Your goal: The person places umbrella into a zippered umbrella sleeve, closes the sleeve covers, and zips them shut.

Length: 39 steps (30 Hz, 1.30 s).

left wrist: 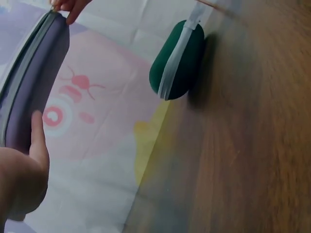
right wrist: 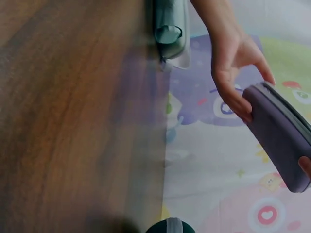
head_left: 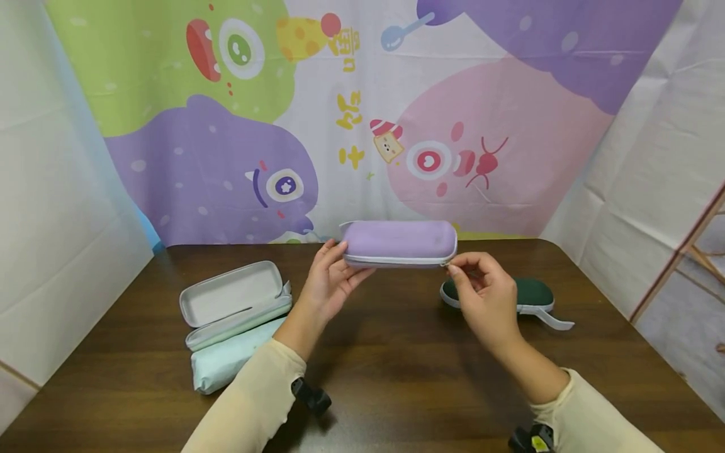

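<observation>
A purple zippered glasses case point(head_left: 399, 240) is held up above the table, its lid down and white zipper facing me. My left hand point(head_left: 330, 283) grips its left end, thumb and fingers on opposite sides in the right wrist view. At the right front corner, the thumb and forefinger of my right hand point(head_left: 488, 296) pinch the zipper pull. The left wrist view shows the case's side point(left wrist: 36, 82) and zipper seam. Behind my right hand lies a dark green case point(head_left: 535, 292) with a white zipper and strap, partly hidden by that hand.
On the left of the brown table point(head_left: 374, 358) stands an open case point(head_left: 233, 296) with a grey lining. A pale mint pouch point(head_left: 226, 362) lies in front of it, partly behind my left forearm. A cartoon-printed cloth point(head_left: 351, 195) hangs along the back edge.
</observation>
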Each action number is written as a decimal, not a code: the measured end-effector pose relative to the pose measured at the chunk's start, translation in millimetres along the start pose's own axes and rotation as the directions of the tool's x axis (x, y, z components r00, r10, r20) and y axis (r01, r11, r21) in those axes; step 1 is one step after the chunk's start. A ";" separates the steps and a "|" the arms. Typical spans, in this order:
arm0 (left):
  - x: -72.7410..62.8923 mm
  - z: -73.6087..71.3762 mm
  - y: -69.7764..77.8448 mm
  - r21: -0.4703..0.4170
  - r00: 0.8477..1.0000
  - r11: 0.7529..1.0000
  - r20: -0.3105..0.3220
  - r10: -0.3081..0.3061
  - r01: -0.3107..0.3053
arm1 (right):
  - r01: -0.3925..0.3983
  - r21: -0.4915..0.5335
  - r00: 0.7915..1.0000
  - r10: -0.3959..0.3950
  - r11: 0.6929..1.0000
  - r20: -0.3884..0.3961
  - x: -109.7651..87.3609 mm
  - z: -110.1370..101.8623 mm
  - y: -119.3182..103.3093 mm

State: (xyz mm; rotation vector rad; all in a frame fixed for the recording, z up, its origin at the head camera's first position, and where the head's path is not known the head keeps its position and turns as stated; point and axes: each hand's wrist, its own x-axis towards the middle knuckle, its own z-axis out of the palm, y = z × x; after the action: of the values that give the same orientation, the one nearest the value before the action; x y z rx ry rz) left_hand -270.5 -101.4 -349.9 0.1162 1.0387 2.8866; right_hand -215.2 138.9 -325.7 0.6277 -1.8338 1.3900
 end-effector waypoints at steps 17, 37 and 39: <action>-11.5 -4.3 4.0 0.148 0.944 0.985 0.304 -0.126 0.084 | -0.197 0.166 0.965 0.221 0.966 -0.141 20.5 -16.1 11.9; -16.6 -2.6 -11.9 0.376 0.859 0.913 0.404 -0.314 0.158 | -0.430 0.391 0.884 0.468 0.814 -0.002 22.6 -14.0 21.3; -16.7 -1.8 -12.3 0.370 0.816 0.912 0.463 -0.347 0.178 | -0.456 0.388 0.873 0.487 0.801 0.022 21.8 -12.8 21.1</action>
State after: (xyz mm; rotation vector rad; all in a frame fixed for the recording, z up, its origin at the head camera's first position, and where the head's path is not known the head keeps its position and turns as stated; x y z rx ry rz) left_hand -253.5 -94.7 -359.9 0.6730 1.2545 2.2191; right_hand -240.9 158.5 -319.1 0.2925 -1.7324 2.1114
